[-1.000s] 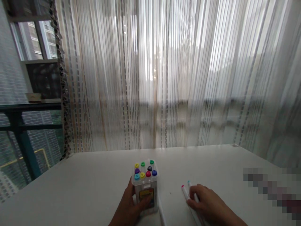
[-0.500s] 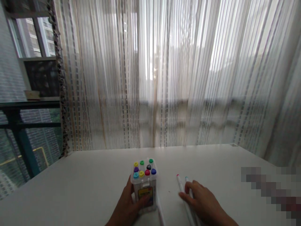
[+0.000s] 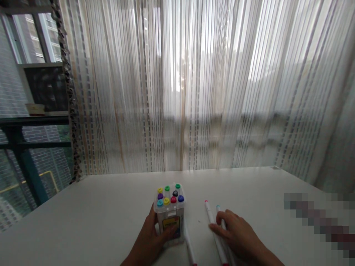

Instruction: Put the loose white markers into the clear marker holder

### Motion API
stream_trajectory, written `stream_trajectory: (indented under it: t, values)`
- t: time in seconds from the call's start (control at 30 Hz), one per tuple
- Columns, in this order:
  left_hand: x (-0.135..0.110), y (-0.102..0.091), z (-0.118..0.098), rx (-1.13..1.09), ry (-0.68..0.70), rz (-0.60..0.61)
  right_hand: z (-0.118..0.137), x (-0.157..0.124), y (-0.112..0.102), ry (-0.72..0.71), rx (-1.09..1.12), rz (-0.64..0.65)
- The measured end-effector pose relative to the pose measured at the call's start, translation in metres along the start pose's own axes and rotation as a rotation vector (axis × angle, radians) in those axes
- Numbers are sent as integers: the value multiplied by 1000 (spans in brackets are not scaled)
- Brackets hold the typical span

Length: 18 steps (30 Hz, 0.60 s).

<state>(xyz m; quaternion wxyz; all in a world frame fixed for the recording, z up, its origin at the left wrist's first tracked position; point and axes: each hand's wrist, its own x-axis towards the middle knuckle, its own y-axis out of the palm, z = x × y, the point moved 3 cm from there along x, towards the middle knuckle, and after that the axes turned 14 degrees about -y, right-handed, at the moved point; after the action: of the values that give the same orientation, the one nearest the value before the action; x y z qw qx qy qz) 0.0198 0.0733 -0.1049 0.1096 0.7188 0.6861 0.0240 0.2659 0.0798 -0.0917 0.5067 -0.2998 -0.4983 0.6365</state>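
My left hand [image 3: 151, 236] is wrapped round a clear plastic case [image 3: 170, 210], thumb across its yellow-and-dark label. The case stands upright, with several coloured marker caps showing at its top. To its right, my right hand [image 3: 235, 231] rests low over the table, its fingers curled on a white marker [image 3: 218, 208] with a light-blue end. Its thumb lies over a second white marker [image 3: 210, 212], which has a red end. Part of the light-blue-ended marker is hidden by the hand. Another white marker [image 3: 190, 245] lies beside the case and runs toward the bottom edge.
The white table [image 3: 105, 207] spreads out around the hands. A sheer striped curtain [image 3: 180, 111] hangs behind its far edge. At the left are a window and a dark railing [image 3: 27, 166]. A pixelated patch [image 3: 318, 221] covers the right side.
The view has tilted slightly downward. The red-ended marker and my right hand's fingertips have shifted a little to the left. My left hand keeps its hold on the case.
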Motion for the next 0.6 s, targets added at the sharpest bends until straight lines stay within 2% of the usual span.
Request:
stream_trajectory:
  t: [0.6]
  values:
    - [-2,2,-2,-15,-9,30,5,0,-7,-13,10,68]
